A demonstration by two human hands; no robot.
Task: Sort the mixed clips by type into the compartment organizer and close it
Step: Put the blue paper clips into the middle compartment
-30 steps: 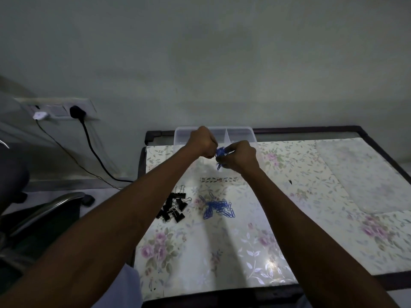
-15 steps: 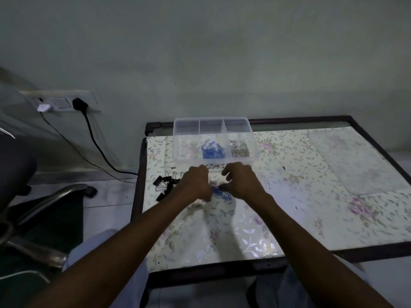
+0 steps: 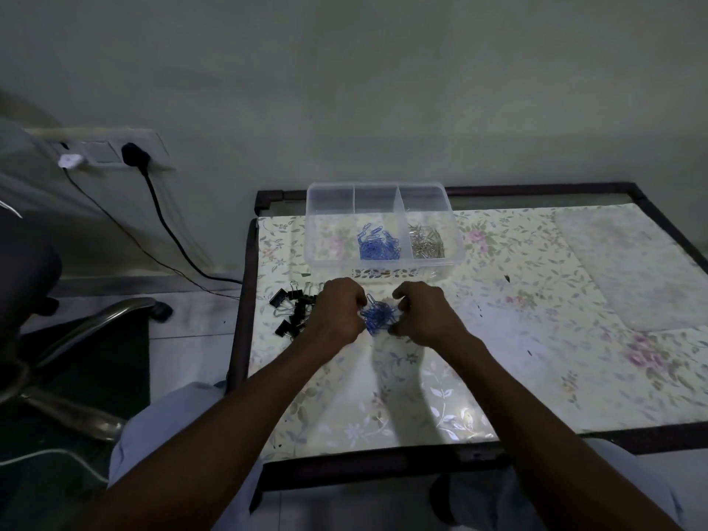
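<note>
One organizer point(image 3: 384, 262), lid off, three compartments: left bare, middle holding blue clips point(image 3: 377, 245), right holding silver clips point(image 3: 426, 242). One loose blue pile point(image 3: 379, 315) lies on the surface point(image 3: 536, 339); left hand point(image 3: 336, 315) and right hand point(image 3: 423, 314) both pinch it. Black binder clips point(image 3: 293, 310), roughly ten, lie left.

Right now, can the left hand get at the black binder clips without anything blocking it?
Probably yes. The left hand lies right beside the black binder clips, which sit loose on the table just to its left. Nothing stands between them, though its fingers now hold the blue paper clips.
</note>
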